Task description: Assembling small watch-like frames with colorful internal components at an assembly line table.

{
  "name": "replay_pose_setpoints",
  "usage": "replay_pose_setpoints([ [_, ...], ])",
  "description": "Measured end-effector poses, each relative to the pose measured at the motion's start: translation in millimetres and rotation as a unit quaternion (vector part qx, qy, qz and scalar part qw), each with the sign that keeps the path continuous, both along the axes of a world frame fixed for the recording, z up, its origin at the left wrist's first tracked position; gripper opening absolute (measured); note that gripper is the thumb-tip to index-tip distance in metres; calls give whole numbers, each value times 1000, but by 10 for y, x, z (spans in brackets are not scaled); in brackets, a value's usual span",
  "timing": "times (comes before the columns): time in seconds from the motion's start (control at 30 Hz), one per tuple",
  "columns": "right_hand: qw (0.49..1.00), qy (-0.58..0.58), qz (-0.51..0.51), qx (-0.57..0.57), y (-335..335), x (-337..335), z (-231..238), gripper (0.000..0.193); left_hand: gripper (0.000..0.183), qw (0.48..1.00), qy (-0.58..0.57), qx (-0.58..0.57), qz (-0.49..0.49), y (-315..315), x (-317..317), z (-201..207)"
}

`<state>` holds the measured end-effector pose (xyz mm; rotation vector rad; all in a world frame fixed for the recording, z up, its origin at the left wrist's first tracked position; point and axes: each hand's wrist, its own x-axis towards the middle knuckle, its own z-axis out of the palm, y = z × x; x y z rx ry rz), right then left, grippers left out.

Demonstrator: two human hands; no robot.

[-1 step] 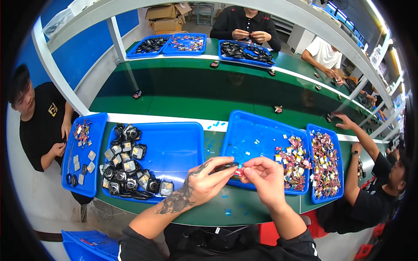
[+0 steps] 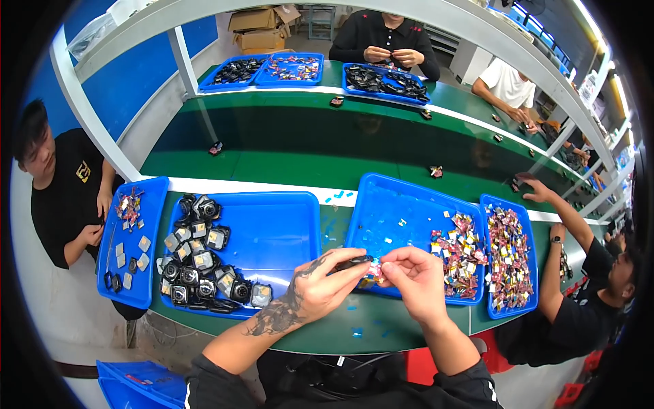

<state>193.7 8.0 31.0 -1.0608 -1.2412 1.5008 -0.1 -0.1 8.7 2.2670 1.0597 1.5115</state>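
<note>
Close work here!
Left hand (image 2: 323, 288) clamps a black part (image 2: 353, 263); right hand (image 2: 418, 285) pinches a small pinkish piece (image 2: 374, 269) at its tip.

The head camera is the left unit of a side-by-side pair worn on the person's head. It faces forward and steeply down over the tabletop (image 2: 320, 334). The forearms (image 2: 238, 345) enter from the lower edge; the left hand (image 2: 325, 290) and right hand (image 2: 417, 285) lie at close range, slightly below and right of the view's centre. The wide fisheye lens reaches beyond the green conveyor (image 2: 286, 146) to the far workers' side. The frame post (image 2: 88, 102) leans and straight edges bow toward the dark circular rim.
</note>
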Motion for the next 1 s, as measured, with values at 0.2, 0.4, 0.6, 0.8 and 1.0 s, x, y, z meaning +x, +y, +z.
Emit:
replay_pose_setpoints([
  [0.2,985,-114,-12,126,-13,17,-33,9,26,1000,4,22,21,-15,63,-22],
  [0.4,910,-257,-20,325,20,24,-35,12,16,845,-292,-414,-169,17,18,-75],
  [0.6,972,-138,-9,190,-68,-59,47,23,24,775,-299,-514,-215,43,1,-70],
  [0.8,970,-97,-88,206,-8,-47,-115,23,35,844,-271,-410,-214,20,20,-78],
  [1.0,960,-149,-69,226,48,-123,-94,19,34,840,-262,-428,-210,26,18,-40],
])
